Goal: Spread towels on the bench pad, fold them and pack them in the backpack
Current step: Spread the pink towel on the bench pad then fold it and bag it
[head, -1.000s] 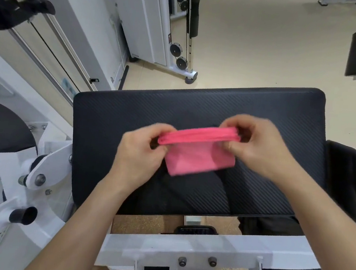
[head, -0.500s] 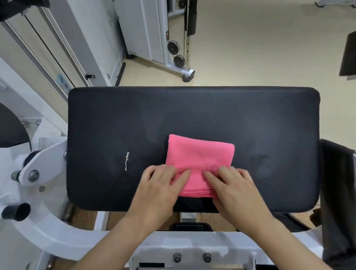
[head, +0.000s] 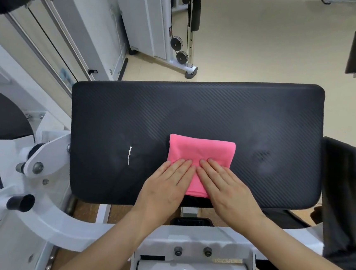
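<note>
Both hands, the left (head: 164, 183) and the right (head: 225, 185), lie flat with straight fingers pressing the pink towel (head: 201, 153), already folded small near the front edge of the worktop (head: 196, 112), so packing appears to remain, with no backpack clearly identifiable.

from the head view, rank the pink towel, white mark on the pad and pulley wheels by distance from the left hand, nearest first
1. pink towel: pressed under the left hand
2. white mark: left of it on the bench pad
3. pulley wheels: beyond the bench pad's far edge
</note>
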Motion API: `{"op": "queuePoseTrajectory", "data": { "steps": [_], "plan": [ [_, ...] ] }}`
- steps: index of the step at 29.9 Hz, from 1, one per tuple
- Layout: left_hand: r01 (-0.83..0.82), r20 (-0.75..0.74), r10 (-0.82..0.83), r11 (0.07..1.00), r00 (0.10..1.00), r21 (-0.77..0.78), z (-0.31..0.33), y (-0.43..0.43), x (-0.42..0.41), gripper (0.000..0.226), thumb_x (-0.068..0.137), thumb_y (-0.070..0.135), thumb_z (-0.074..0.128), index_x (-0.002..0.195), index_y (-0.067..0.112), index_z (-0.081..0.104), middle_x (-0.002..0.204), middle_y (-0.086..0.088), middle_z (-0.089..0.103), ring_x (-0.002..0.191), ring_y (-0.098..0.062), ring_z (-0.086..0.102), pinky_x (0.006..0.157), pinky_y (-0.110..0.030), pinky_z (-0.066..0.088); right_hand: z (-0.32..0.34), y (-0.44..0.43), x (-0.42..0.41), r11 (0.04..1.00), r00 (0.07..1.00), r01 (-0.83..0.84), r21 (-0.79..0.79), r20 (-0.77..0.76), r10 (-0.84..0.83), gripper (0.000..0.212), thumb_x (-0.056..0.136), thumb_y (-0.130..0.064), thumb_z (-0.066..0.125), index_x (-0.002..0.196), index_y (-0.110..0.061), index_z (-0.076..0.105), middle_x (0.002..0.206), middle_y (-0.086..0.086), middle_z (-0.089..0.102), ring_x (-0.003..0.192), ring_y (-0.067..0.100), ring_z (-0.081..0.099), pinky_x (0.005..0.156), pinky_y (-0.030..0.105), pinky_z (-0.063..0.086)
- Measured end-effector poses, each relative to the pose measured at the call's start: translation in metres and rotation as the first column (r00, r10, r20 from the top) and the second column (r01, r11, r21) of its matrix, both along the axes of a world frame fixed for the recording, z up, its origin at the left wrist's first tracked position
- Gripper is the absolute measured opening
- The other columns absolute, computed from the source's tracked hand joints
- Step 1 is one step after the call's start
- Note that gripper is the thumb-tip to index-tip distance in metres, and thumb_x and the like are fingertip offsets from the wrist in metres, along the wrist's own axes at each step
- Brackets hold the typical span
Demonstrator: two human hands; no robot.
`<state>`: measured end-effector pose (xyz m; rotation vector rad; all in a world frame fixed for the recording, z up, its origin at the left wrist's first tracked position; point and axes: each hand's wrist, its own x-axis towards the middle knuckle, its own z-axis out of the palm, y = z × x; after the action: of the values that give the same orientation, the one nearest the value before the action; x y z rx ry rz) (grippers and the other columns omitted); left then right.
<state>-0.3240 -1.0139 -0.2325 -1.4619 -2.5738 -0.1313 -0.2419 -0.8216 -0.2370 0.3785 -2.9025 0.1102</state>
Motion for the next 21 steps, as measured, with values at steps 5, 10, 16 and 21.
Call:
{"op": "queuePoseTrajectory", "data": {
  "steps": [5, 10, 16, 21],
  "plan": [
    [0.000, 0.232, -0.025, 0.994, 0.972, 0.106, 0.000, -0.024, 0.016, 0.047, 0.067, 0.020, 0.077, 0.114, 0.014, 0.068, 0.110, 0.000, 0.065, 0.102, -0.015, 0.051, 0.070, -0.028, 0.057, 0.001, 0.006, 0.011, 0.981, 0.984, -0.112, -0.156, 0.124, 0.132, 0.051, 0.084, -0.028, 0.042, 0.125, -0.010, 0.065, 0.134, 0.005, 0.061, 0.126, 0.022, 0.057, 0.103, 0.040, 0.047],
    [-0.265, 0.610, 0.118, 0.952, 0.784, 0.156, 0.013, -0.030, 0.002, 0.029, 0.083, 0.029, 0.056, 0.109, 0.028, 0.067, 0.096, 0.018, 0.063, 0.090, 0.001, 0.054, 0.079, -0.016, 0.045, 0.013, 0.016, 0.007, 0.824, 0.955, 0.048, -0.565, 0.267, 0.128, 0.036, 0.090, -0.028, 0.056, 0.122, -0.018, 0.066, 0.126, -0.006, 0.066, 0.122, 0.008, 0.057, 0.102, 0.028, 0.046],
    [-0.500, 0.803, 0.160, 0.845, 0.575, 0.190, 0.023, -0.020, -0.009, 0.018, 0.096, 0.034, 0.055, 0.113, 0.034, 0.063, 0.096, 0.021, 0.067, 0.091, 0.003, 0.061, 0.075, -0.019, 0.049, 0.026, 0.021, -0.005, 0.519, 0.944, 0.279, -0.808, 0.331, 0.007, 0.017, 0.088, -0.023, 0.070, 0.105, -0.022, 0.071, 0.092, -0.010, 0.072, 0.087, 0.011, 0.067, 0.079, 0.040, 0.054],
    [-0.576, 0.760, 0.244, 0.792, 0.603, 0.202, 0.019, -0.008, -0.008, 0.027, 0.097, 0.042, 0.049, 0.117, 0.028, 0.062, 0.088, 0.017, 0.065, 0.084, 0.003, 0.060, 0.065, -0.013, 0.042, 0.019, 0.016, -0.009, 0.404, 0.942, 0.334, -0.851, 0.310, -0.127, 0.022, 0.087, -0.024, 0.072, 0.108, -0.022, 0.067, 0.095, -0.007, 0.072, 0.090, 0.012, 0.068, 0.081, 0.044, 0.055]
  ]
}}
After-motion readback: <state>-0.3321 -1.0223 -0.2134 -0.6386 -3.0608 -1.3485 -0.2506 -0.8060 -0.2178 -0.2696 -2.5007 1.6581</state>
